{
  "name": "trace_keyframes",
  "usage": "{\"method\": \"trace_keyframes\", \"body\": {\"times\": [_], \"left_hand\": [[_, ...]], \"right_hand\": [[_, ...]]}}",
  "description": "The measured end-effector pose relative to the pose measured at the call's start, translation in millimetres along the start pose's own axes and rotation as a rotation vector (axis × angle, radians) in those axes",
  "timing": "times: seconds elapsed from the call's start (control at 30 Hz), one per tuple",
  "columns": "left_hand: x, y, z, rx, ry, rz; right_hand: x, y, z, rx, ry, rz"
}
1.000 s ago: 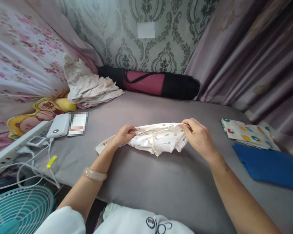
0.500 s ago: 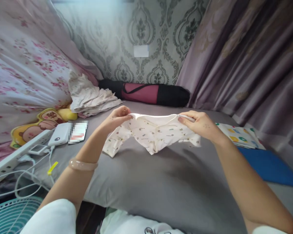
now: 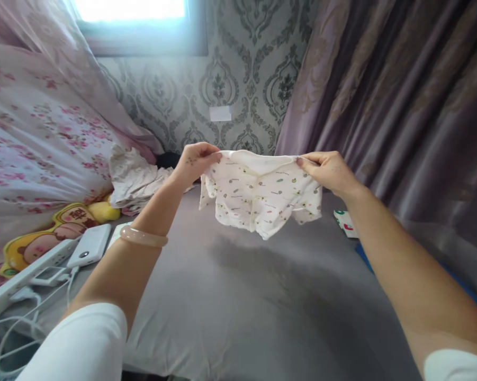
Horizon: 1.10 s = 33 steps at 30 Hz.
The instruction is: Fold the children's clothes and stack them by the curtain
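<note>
A small white baby shirt (image 3: 258, 196) with tiny printed figures hangs in the air over a grey bed sheet (image 3: 206, 296). My left hand (image 3: 196, 161) is closed on its left shoulder, thumb and fingers pinching the cloth. At the opposite shoulder, my right hand (image 3: 329, 169) pinches it the same way. The neckline is stretched between the two hands along the top. Below, the sleeves and hem dangle loosely, and their shadow falls on the sheet.
Crumpled pale cloth (image 3: 133, 177) lies at the back left. Nearer are a yellow cartoon cushion (image 3: 43, 241), a white power bank (image 3: 90, 246) and a power strip (image 3: 32, 275) with cables. A patterned folded cloth (image 3: 345, 223) lies beyond my right forearm, near a blue item (image 3: 364, 258).
Both hands have raised the shirt, and its front now hangs longer and more open. The view has tilted up, bringing a bright window into sight.
</note>
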<state>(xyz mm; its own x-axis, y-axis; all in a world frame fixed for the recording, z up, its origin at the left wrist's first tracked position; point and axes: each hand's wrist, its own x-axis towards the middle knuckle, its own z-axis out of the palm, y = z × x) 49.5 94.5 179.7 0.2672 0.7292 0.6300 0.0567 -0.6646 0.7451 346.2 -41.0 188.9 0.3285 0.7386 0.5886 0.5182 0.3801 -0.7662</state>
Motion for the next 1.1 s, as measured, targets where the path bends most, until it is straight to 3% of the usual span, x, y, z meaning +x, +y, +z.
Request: {"method": "trace_keyframes", "body": {"times": [0.07,0.1,0.23,0.27,0.4,0.6,0.93,1.1], "left_hand": [[3.6,3.6,1.5,-0.014,0.128,0.08],[2.8,3.3,2.5,-0.013,0.111,0.091],[-9.2,-13.7,8.8,0.084,-0.37,-0.098],[-12.0,-20.2,10.0,0.085,-0.41,-0.153],[-15.0,-37.7,8.5,-0.105,-0.272,-0.298],[-12.5,-30.1,3.8,-0.235,-0.401,-0.42],[-23.0,-17.3,9.2,-0.276,-0.309,-0.403],[-22.0,-21.7,8.4,-0.269,-0.264,-0.376]], "right_hand": [[3.4,-1.7,-2.5,0.061,-0.025,-0.031],[3.9,0.1,-2.8,0.095,-0.06,-0.029],[3.0,22.8,1.9,-0.009,-0.298,0.079],[3.3,29.6,3.6,-0.071,-0.304,0.082],[7.2,44.6,6.8,-0.078,-0.157,0.038],[5.3,42.4,5.7,-0.055,-0.167,0.091],[-8.4,34.8,5.6,-0.043,-0.171,0.137],[-11.0,27.9,4.4,0.003,-0.147,0.173]]}}
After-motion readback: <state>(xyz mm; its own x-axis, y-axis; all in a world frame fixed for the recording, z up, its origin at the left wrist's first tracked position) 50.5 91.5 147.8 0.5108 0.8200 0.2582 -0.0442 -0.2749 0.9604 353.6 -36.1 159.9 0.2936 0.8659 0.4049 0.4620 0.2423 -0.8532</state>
